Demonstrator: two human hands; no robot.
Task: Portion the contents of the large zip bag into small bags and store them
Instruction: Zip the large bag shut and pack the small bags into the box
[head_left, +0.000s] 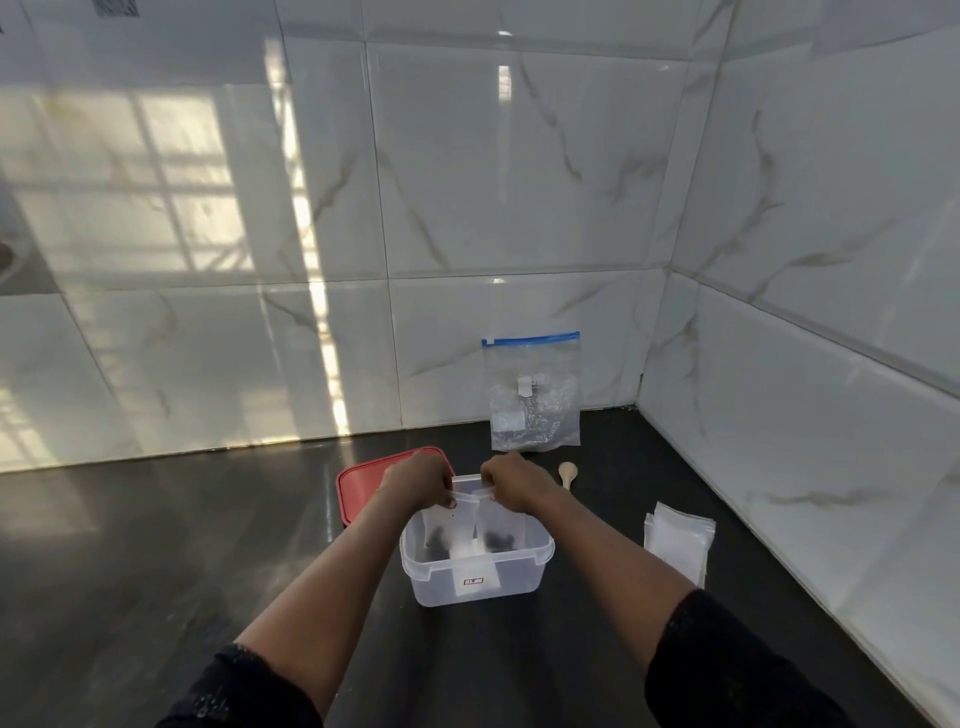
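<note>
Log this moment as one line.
left hand: pinches left small bag | right hand: pinches right small bag | bags: partly inside clear container | red lid: off | large zip bag: upright, untouched

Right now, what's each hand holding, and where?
Left hand pinches the left small bag by its top edge; right hand pinches the right small bag the same way.

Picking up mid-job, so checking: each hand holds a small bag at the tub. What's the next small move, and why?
Probably lower and release both into the tub. The left hand pinches the left bag, the right hand the right bag, by their tops; both hang inside it, dark contents at the bottom.
</note>
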